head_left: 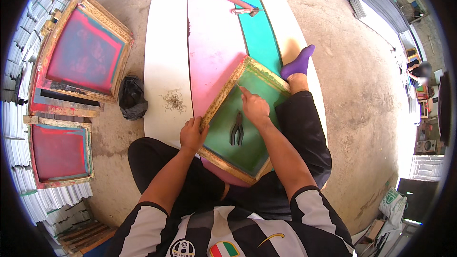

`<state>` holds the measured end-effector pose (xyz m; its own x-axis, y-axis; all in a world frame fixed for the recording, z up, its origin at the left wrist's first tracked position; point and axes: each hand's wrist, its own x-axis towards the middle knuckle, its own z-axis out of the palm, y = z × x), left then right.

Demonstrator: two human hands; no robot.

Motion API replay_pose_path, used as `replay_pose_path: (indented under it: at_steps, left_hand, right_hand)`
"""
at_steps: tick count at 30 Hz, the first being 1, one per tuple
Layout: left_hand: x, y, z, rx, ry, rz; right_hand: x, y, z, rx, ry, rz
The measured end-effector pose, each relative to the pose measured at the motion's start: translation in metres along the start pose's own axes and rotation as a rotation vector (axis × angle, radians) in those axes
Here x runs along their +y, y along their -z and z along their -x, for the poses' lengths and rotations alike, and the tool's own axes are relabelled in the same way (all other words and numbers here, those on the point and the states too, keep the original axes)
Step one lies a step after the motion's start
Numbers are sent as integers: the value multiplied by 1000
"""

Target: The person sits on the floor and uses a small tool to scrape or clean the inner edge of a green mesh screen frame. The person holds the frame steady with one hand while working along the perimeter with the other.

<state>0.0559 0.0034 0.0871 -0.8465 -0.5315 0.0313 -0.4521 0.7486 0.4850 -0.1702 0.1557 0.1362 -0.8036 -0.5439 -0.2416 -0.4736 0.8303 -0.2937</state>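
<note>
A wooden-framed printing screen (220, 96) with green mesh lies tilted across my lap. My left hand (192, 134) is closed on its left rail. My right hand (254, 104) is closed above the mesh, its index finger pointing at the upper left rail. A thin tip shows beyond that finger, but the rest of what it holds is hidden. Pliers with dark handles (237, 131) rest on the mesh, below my right hand. To the left of the screen, a small heap of thin bent metal bits (174, 101), perhaps staples, sits on a white board.
White, pink and teal boards (214, 33) lie under me. At their far end are a hammer (233, 0) and a screwdriver (243, 11). A black plastic bag (132, 97) and more framed screens (85, 54) stand at left. Another person (419, 71) is at far right.
</note>
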Motion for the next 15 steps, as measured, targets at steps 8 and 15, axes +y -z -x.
replay_pose_path:
  at_steps: [8,15]
  left_hand:
    - [2,6,-1,54,-14,-3]
    - [-1,2,-4,4,4,11]
  right_hand:
    - [-12,8,1,-52,-30,47]
    - [-16,14,-2,-73,-4,29]
